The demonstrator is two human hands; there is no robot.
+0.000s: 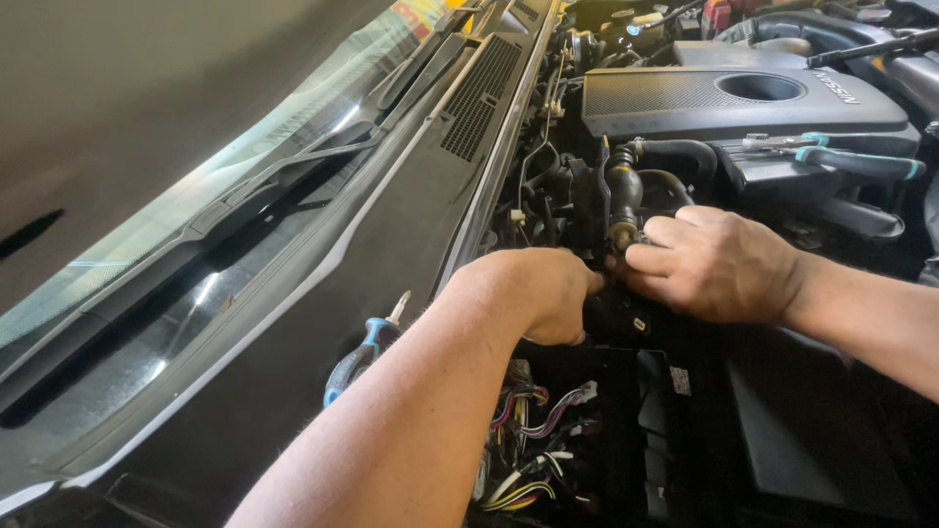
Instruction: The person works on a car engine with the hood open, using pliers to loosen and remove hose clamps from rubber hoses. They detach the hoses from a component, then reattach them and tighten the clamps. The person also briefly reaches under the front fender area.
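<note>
Under the raised hood, the black engine cover (743,98) fills the engine bay's far right corner, teal-handled pliers (841,156) lying on its near edge. Below it my right hand (714,264) pinches a black hose end (623,200) with curled fingers; my left hand (538,293) is fisted beside it, grip hidden. By the cowl lies a blue screwdriver (360,357).

Black engine cover (729,98) with fine mesh texture. Black rubber hose (624,191), brownish end. Screwdriver (358,358) handle blue and black, silver shaft. Pliers (841,156) with teal and black grips, grey metal head. Wire bundle (533,445) mixed purple, white, yellow, red. Cowl panel (411,215) matte black, slatted vent.
</note>
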